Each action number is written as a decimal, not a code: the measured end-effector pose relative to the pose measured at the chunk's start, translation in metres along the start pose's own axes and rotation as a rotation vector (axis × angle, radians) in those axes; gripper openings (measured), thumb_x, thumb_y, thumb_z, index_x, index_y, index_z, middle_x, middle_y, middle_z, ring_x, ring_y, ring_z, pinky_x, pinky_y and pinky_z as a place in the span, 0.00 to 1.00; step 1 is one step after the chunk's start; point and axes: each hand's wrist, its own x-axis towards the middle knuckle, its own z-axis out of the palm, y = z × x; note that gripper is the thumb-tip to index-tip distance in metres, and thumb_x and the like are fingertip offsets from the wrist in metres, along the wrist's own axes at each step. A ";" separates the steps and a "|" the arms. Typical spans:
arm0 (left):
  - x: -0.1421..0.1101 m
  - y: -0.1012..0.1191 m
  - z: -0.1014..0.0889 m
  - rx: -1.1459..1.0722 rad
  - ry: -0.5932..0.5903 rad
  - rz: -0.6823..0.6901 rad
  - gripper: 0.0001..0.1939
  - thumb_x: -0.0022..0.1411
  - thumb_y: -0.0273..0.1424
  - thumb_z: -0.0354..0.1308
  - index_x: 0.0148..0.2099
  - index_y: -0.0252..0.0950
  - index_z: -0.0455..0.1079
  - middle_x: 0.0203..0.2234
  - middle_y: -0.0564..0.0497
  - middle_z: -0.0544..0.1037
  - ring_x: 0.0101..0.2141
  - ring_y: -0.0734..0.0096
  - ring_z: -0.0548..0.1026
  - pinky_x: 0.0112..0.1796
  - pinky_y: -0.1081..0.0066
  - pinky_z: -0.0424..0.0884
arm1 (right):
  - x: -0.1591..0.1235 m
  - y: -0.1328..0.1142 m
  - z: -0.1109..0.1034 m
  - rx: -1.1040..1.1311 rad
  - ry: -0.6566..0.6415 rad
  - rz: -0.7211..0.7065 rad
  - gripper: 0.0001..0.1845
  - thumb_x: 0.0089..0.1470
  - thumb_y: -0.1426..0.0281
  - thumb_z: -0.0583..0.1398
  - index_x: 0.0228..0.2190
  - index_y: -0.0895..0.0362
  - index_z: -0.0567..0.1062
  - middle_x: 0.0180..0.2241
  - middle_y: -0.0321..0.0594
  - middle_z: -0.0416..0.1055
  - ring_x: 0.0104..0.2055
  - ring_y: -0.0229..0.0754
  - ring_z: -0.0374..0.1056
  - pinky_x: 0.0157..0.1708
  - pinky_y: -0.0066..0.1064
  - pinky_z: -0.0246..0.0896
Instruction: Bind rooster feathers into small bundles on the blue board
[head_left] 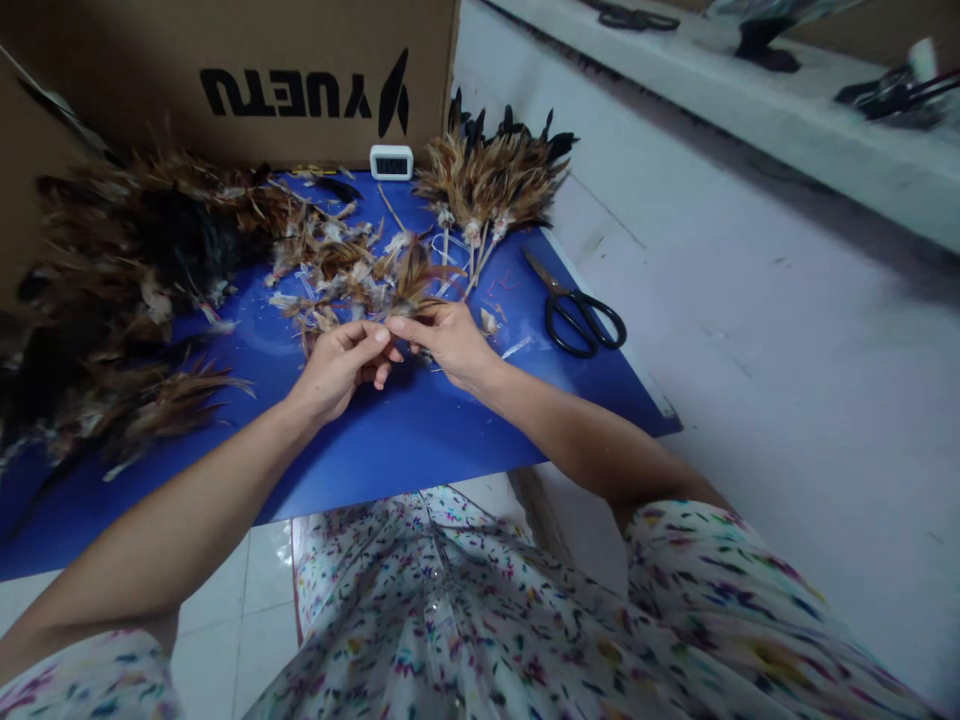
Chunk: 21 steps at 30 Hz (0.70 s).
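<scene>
Both hands meet over the front middle of the blue table, fingertips nearly touching. A small tuft of brown feathers (pixel 414 282) stands up just beyond the fingertips, and my right hand (pixel 454 345) is closed on its lower end. My left hand (pixel 341 368) is pinched shut beside it, thumb against forefinger; what lies between them is too small to make out. Loose brown and whitish feathers (pixel 345 262) are scattered right behind the hands. Black-handled scissors (pixel 574 310) lie to the right, blades pointing away from me.
Large heaps of brown and black feathers (pixel 127 250) cover the left side. Feather bundles on thin sticks (pixel 491 180) lie at the back right, near a white digital timer (pixel 391 163). A cardboard box (pixel 300 50) stands behind the blue table surface (pixel 390 440); a wall (pixel 720 320) borders the right.
</scene>
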 end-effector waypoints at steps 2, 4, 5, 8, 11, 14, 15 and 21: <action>-0.001 0.002 0.000 -0.044 -0.043 -0.055 0.20 0.48 0.42 0.73 0.32 0.32 0.74 0.24 0.51 0.78 0.17 0.78 0.71 0.18 0.76 0.67 | 0.000 0.000 0.000 0.016 -0.013 -0.002 0.26 0.36 0.49 0.72 0.24 0.59 0.77 0.23 0.33 0.70 0.24 0.30 0.60 0.24 0.26 0.55; -0.001 0.004 0.000 -0.074 -0.073 -0.082 0.20 0.47 0.42 0.74 0.32 0.31 0.74 0.23 0.50 0.78 0.17 0.78 0.70 0.18 0.76 0.66 | -0.001 0.000 0.000 0.025 -0.036 -0.001 0.25 0.36 0.50 0.73 0.24 0.59 0.77 0.23 0.33 0.70 0.25 0.31 0.61 0.25 0.27 0.56; -0.001 0.004 0.000 -0.086 -0.081 -0.091 0.20 0.46 0.42 0.75 0.31 0.31 0.74 0.23 0.51 0.78 0.16 0.78 0.70 0.18 0.76 0.66 | -0.001 0.000 -0.001 0.026 -0.048 -0.001 0.25 0.36 0.50 0.72 0.24 0.59 0.77 0.23 0.33 0.70 0.25 0.31 0.62 0.25 0.27 0.56; -0.001 0.006 0.000 -0.099 -0.076 -0.113 0.19 0.44 0.40 0.76 0.30 0.31 0.75 0.21 0.51 0.78 0.16 0.79 0.69 0.18 0.77 0.66 | -0.001 0.000 -0.002 0.019 -0.078 -0.012 0.24 0.38 0.51 0.72 0.23 0.59 0.76 0.23 0.33 0.70 0.25 0.31 0.61 0.26 0.27 0.56; -0.001 0.007 0.000 -0.091 -0.048 -0.109 0.18 0.42 0.37 0.77 0.27 0.31 0.74 0.19 0.52 0.77 0.16 0.81 0.68 0.18 0.78 0.66 | 0.000 0.001 -0.004 -0.006 -0.098 -0.021 0.24 0.40 0.51 0.72 0.22 0.59 0.76 0.23 0.33 0.70 0.25 0.31 0.60 0.25 0.27 0.55; -0.001 0.008 0.001 -0.078 -0.012 -0.080 0.18 0.40 0.37 0.77 0.25 0.31 0.74 0.19 0.52 0.77 0.15 0.81 0.68 0.17 0.79 0.65 | 0.001 0.003 -0.005 -0.039 -0.106 -0.034 0.24 0.41 0.50 0.71 0.21 0.59 0.74 0.22 0.33 0.69 0.24 0.30 0.59 0.25 0.27 0.53; -0.001 0.008 0.001 -0.070 0.000 -0.066 0.19 0.39 0.37 0.78 0.25 0.31 0.74 0.19 0.52 0.77 0.15 0.81 0.68 0.17 0.79 0.65 | 0.001 0.003 -0.005 -0.046 -0.102 -0.034 0.24 0.42 0.50 0.71 0.21 0.59 0.74 0.21 0.33 0.68 0.24 0.30 0.58 0.24 0.26 0.53; 0.000 0.001 0.000 0.039 0.051 0.112 0.17 0.46 0.40 0.75 0.29 0.32 0.76 0.22 0.50 0.79 0.16 0.80 0.69 0.18 0.77 0.67 | 0.001 0.001 -0.004 -0.026 -0.077 -0.005 0.23 0.41 0.51 0.71 0.22 0.59 0.76 0.20 0.32 0.67 0.23 0.30 0.58 0.24 0.26 0.55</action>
